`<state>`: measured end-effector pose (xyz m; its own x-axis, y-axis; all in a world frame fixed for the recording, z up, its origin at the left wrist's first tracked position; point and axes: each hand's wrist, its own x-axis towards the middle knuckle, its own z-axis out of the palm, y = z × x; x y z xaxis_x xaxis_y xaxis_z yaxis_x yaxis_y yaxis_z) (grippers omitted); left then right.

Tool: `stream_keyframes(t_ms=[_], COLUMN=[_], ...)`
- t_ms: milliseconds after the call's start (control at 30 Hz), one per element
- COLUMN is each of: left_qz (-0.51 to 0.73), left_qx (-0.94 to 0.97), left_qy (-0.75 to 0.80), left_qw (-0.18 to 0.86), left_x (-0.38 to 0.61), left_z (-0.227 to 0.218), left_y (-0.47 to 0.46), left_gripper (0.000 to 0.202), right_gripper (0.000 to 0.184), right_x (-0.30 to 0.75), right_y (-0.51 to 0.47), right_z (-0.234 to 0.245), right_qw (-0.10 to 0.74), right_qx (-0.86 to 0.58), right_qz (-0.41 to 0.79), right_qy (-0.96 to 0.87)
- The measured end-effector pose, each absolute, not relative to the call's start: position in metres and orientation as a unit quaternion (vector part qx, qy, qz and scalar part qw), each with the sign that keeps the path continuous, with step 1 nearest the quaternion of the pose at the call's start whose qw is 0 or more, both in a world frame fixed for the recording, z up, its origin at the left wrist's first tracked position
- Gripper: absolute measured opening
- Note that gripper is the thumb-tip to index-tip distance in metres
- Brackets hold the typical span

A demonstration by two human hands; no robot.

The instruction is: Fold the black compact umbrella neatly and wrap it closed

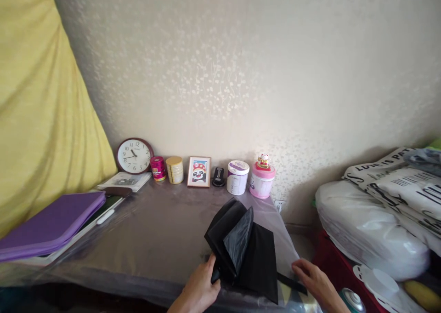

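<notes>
A black folding umbrella (260, 258), collapsed with its fabric panels loose and flared, is over the table's front edge. My left hand (203, 283) is closed around its dark handle end, at the lower left of the panels. From the umbrella's right side a narrow black strap (291, 283) sticks out toward my right hand (315, 278). That hand is right beside the strap, with its fingers stretched out and slightly bent. I cannot tell whether a fingertip touches the strap.
Against the wall stand a round clock (134, 155), a pink tin (158, 168), a yellow canister (175, 169), a framed panda picture (199, 172) and two tubs (237, 179). Purple folder (51, 223) lies left. White bags (368, 225) and a spray can (352, 300) are right.
</notes>
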<state>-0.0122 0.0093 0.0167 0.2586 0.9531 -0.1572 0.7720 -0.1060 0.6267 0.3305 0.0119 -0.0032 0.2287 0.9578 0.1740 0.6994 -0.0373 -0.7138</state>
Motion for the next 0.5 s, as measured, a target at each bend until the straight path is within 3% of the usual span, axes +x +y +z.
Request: stream_keyframes(t_ms=[167,500], left_qz=[0.141,0.11], left_qx=[0.767,0.776], left_qy=[0.583,0.585], left_qw=[0.226,0.207], left_x=[-0.008,-0.007], left_z=[0.014,0.019], left_y=[0.004,0.002], left_gripper=[0.071,0.075], right_gripper=[0.027,0.028], right_x=[0.301,0.244], right_y=[0.026,0.029], right_z=[0.036,0.064], right_qw=[0.386,0.385], right_qx=[-0.647,-0.55], right_qz=[0.103,0.009], right_qy=[-0.649,-0.741])
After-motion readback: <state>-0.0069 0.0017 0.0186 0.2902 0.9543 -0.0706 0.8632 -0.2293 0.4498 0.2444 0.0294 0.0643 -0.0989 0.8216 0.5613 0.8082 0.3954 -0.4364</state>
